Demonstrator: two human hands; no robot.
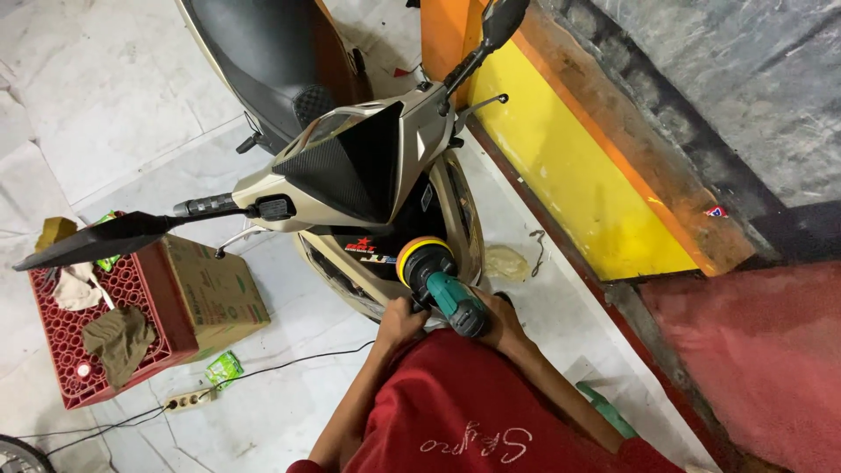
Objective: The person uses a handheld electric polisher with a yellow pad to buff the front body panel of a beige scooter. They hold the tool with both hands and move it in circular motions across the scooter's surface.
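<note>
Fingers of the left hand (399, 322), low centre of frame, are clenched round the rear grip of a green power polisher (442, 289). The right hand (499, 322) sits just beside it on the tool's far side, mostly hidden behind the motor body; it touches the tool, but can't tell whether those fingers are curled or loose. Both forearms run down to a red shirt (464, 420) at bottom centre.

The polisher sits centre frame, slightly below middle, angled up-left. Its yellow foam pad (419, 251) presses against the dark front panel of a beige scooter (350, 166), just below the handlebar cowl. The scooter fills the upper centre, w/ black seat at top and mirrors sticking out left and upper right.

At left, a red plastic crate (70, 337) holds rags, w/ a brown cardboard box (215, 289) touching its right side. Near the box on the pale tiled floor: a small green packet (224, 368) and a white power strip (188, 401) w/ a black cable trailing right. A yellow and orange wall (569, 166) runs diagonally along the right of the scooter.
</note>
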